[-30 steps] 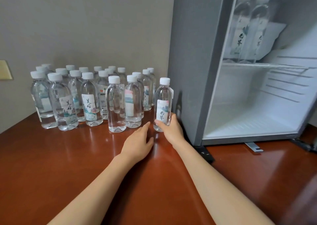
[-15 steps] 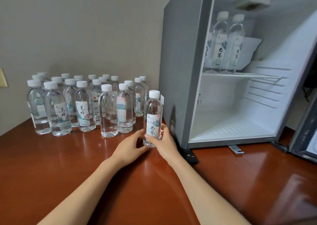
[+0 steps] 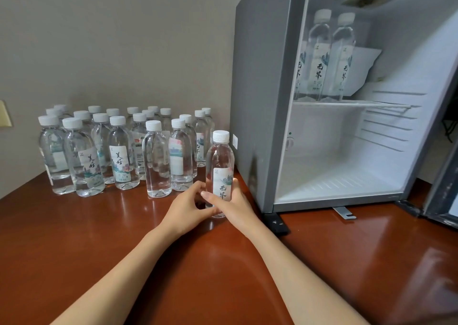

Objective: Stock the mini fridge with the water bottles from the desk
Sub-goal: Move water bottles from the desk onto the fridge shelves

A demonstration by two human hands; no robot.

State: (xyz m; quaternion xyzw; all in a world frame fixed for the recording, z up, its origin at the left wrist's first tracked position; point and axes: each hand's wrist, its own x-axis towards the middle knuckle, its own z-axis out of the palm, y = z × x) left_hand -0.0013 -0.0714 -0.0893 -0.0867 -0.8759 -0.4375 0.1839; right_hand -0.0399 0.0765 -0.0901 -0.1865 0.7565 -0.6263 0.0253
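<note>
Standing upright by the near corner of the mini fridge (image 3: 260,101), just beside its grey outer side wall, the held water bottle (image 3: 219,161) is clasped from both sides. The right hand (image 3: 239,205) wraps its lower half from the right, fingers curled behind and the thumb laid across the front over the bottom of the label. The left hand (image 3: 184,209) comes in from the left with its fingers curled against the bottle's lowest part, close to the right thumb. Whether the base rests on the desk (image 3: 223,275) or hangs just above it cannot be told from this angle. The bottle is clear and full, with a white cap and a pale label bearing dark brush characters.

To the left, near the beige wall, a crowd of like bottles (image 3: 119,156) stands on the glossy reddish-brown desk in loose rows, all upright and capped in white. The nearest of them is just beyond the left hand.

The fridge is open, its door (image 3: 443,176) swung out at the right edge of the view. On the upper wire shelf (image 3: 347,104) two shelved bottles (image 3: 318,59) stand side by side at the left, with a white sheet (image 3: 364,69) leaning behind them. The lower compartment floor (image 3: 334,183) is white and ribbed. A cream wall plate (image 3: 3,114) shows at the far left edge
</note>
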